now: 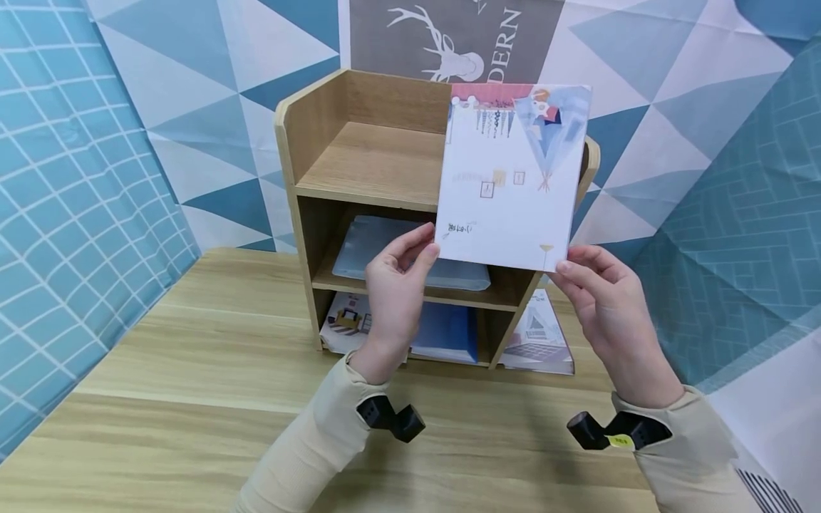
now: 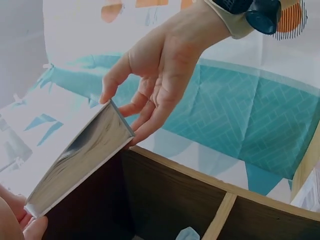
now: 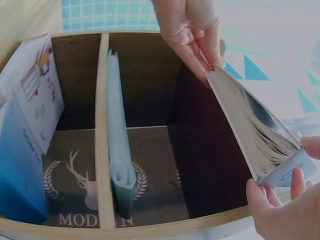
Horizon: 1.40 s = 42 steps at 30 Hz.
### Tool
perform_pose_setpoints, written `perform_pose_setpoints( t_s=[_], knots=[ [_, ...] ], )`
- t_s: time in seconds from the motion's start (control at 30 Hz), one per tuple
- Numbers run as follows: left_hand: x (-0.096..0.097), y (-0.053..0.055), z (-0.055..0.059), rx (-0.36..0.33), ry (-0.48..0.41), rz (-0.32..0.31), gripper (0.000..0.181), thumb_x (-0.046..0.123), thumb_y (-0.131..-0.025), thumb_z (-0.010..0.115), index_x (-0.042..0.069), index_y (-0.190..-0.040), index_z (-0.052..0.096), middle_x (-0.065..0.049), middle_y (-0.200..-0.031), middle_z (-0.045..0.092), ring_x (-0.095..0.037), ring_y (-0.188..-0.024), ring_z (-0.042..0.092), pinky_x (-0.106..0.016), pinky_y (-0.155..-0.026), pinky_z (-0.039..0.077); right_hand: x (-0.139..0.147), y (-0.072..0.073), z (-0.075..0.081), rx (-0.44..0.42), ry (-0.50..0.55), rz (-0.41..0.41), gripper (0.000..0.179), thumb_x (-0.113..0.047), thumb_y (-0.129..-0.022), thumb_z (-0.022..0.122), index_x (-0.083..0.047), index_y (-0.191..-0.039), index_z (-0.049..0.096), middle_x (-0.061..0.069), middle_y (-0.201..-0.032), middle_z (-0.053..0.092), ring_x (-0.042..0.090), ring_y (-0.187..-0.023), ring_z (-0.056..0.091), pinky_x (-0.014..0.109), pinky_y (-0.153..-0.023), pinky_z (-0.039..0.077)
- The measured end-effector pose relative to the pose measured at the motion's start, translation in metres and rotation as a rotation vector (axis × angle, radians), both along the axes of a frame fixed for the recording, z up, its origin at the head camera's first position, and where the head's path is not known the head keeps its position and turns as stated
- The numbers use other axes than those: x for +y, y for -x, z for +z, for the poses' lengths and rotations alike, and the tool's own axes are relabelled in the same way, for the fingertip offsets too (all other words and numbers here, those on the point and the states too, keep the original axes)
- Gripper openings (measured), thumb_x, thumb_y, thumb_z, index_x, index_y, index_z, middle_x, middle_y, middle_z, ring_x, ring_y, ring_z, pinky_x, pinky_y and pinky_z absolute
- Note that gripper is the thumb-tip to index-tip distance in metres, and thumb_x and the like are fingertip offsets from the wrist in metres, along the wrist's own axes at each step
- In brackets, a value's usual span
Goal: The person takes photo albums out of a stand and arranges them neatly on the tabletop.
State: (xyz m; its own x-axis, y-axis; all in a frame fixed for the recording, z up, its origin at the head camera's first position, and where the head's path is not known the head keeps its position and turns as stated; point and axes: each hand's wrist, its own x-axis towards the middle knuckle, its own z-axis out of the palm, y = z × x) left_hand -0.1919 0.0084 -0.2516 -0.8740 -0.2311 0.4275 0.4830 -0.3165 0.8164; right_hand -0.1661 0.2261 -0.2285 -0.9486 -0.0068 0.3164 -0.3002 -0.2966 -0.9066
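Observation:
Both hands hold a white illustrated book (image 1: 500, 206) by its lower corners, in front of the shelf's top tier. My left hand (image 1: 398, 288) pinches the lower left corner between thumb and fingers. At the lower right corner, my right hand (image 1: 599, 306) grips with its thumb on the cover. The book is closed, and its page edges (image 3: 250, 125) face the right wrist camera. In the left wrist view, the right hand (image 2: 162, 75) is at the far corner, while only part of the left hand (image 2: 17, 215) shows at the lower left.
A three-tier wooden shelf (image 1: 308, 249) stands on the wooden table (image 1: 160, 399). Its middle tier holds a pale translucent folder (image 1: 368, 249); the bottom tier has a white booklet (image 1: 346, 317) and blue folder (image 1: 449, 335). Another white book (image 1: 539, 342) is beside the shelf's right side.

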Motion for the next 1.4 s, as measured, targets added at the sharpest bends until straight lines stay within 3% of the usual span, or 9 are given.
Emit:
perform_pose_setpoints(
  t_s=[0.13, 0.27, 0.53, 0.8, 1.17, 1.4],
  knots=[
    [-0.001, 0.0, -0.005, -0.034, -0.021, -0.03, 0.028, -0.001, -0.085, 0.059, -0.003, -0.112, 0.062, -0.015, -0.109, 0.063, -0.019, -0.096, 0.06, -0.022, -0.082, 0.05, 0.0, -0.001, -0.005, 0.002, -0.039, -0.026, 0.019, 0.0, -0.084, 0.06, -0.007, -0.101, 0.059, 0.004, -0.097, 0.056, 0.013, -0.089, 0.059, 0.021, -0.086, 0.047],
    [-0.002, -0.001, -0.012, -0.063, -0.013, -0.066, 0.028, -0.002, -0.086, 0.057, -0.004, -0.113, 0.06, -0.016, -0.111, 0.062, -0.018, -0.096, 0.06, -0.02, -0.081, 0.05, 0.002, -0.001, -0.009, 0.002, -0.026, -0.002, 0.028, 0.002, -0.085, 0.058, -0.007, -0.111, 0.058, 0.005, -0.104, 0.057, 0.013, -0.093, 0.058, 0.02, -0.085, 0.047],
    [-0.005, -0.001, -0.021, -0.094, 0.04, -0.11, 0.028, -0.003, -0.086, 0.055, -0.007, -0.114, 0.058, -0.018, -0.111, 0.061, -0.015, -0.094, 0.06, -0.018, -0.08, 0.049, 0.004, -0.002, -0.015, -0.011, -0.136, -0.04, 0.046, -0.002, -0.084, 0.06, -0.003, -0.129, 0.049, 0.004, -0.113, 0.052, 0.014, -0.098, 0.051, 0.016, -0.087, 0.045],
    [-0.005, -0.002, -0.03, -0.105, 0.005, -0.152, 0.03, -0.006, -0.085, 0.056, -0.008, -0.114, 0.057, -0.021, -0.113, 0.06, -0.015, -0.097, 0.061, -0.02, -0.082, 0.049, 0.002, -0.006, -0.021, 0.009, -0.127, -0.02, 0.046, -0.001, -0.086, 0.058, -0.006, -0.131, 0.049, 0.004, -0.117, 0.052, 0.013, -0.096, 0.052, 0.017, -0.088, 0.044],
    [-0.006, -0.005, -0.04, -0.091, -0.068, -0.161, 0.03, -0.009, -0.084, 0.055, -0.012, -0.114, 0.055, -0.023, -0.111, 0.06, -0.013, -0.096, 0.061, -0.022, -0.084, 0.049, 0.001, -0.009, -0.027, 0.01, -0.155, -0.005, 0.044, 0.002, -0.086, 0.057, -0.004, -0.129, 0.049, 0.004, -0.115, 0.052, 0.014, -0.097, 0.05, 0.015, -0.084, 0.047],
    [-0.005, -0.007, -0.042, -0.079, -0.068, -0.164, 0.029, -0.008, -0.084, 0.055, -0.012, -0.113, 0.055, -0.022, -0.111, 0.061, -0.012, -0.095, 0.061, -0.022, -0.084, 0.049, 0.003, -0.013, -0.03, 0.05, -0.161, -0.005, 0.042, 0.008, -0.085, 0.054, -0.004, -0.125, 0.051, 0.005, -0.113, 0.054, 0.014, -0.095, 0.052, 0.016, -0.084, 0.048]
  ],
)
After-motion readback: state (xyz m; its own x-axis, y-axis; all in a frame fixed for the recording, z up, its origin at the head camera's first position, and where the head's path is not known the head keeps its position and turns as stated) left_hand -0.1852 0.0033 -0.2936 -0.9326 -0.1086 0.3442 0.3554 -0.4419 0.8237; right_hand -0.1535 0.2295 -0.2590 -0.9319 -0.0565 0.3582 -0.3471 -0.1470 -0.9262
